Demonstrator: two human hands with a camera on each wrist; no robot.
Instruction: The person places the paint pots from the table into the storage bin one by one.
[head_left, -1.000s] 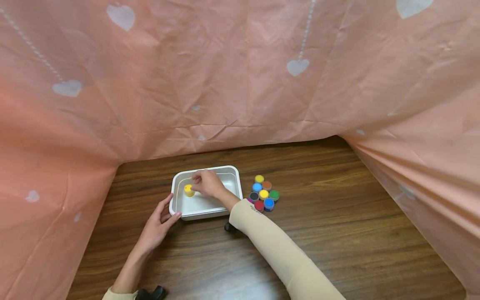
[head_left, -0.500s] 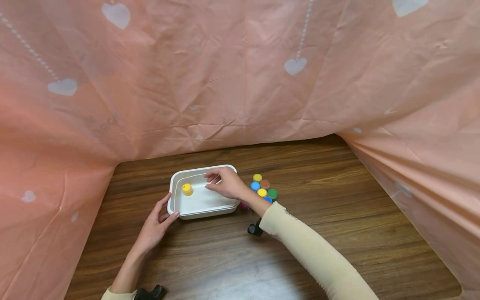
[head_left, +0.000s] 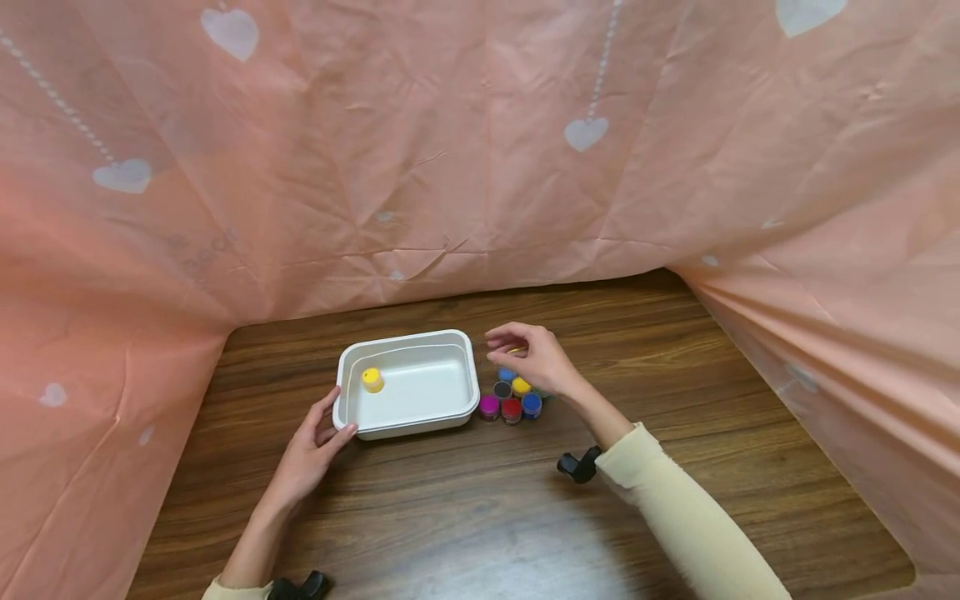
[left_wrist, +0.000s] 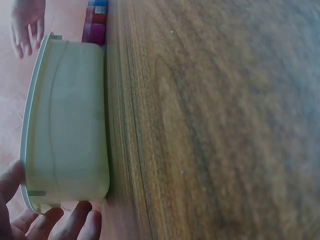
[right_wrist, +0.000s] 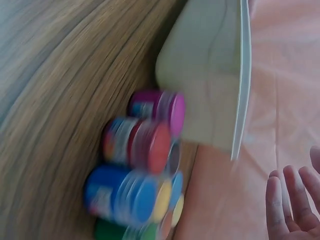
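My left hand (head_left: 306,458) holds the near left corner of a white plastic tray (head_left: 420,398), with the thumb and fingers against its rim and side wall. Inside the tray, near its left end, stands one small yellow-lidded paint jar (head_left: 372,380). My right hand (head_left: 542,362) hovers above a cluster of paint jars to the right of the tray, its fingers loosely bent around nothing. The cluster includes a magenta jar (right_wrist: 175,114), a red jar (right_wrist: 159,147) and a blue jar (right_wrist: 140,197). In the head view the right hand hides some jars at the back.
The tray and jars stand on a brown wood-grain table (head_left: 450,508). Behind and along both sides hangs a pink curtain (head_left: 420,167) with white hearts. A black wrist mount (head_left: 579,465) sits under the right forearm, and another black mount (head_left: 302,586) is on the left.
My right hand has left the inside of the tray and moved right, over the jar cluster. The yellow jar stays in the tray, and my left hand keeps its place at the corner.
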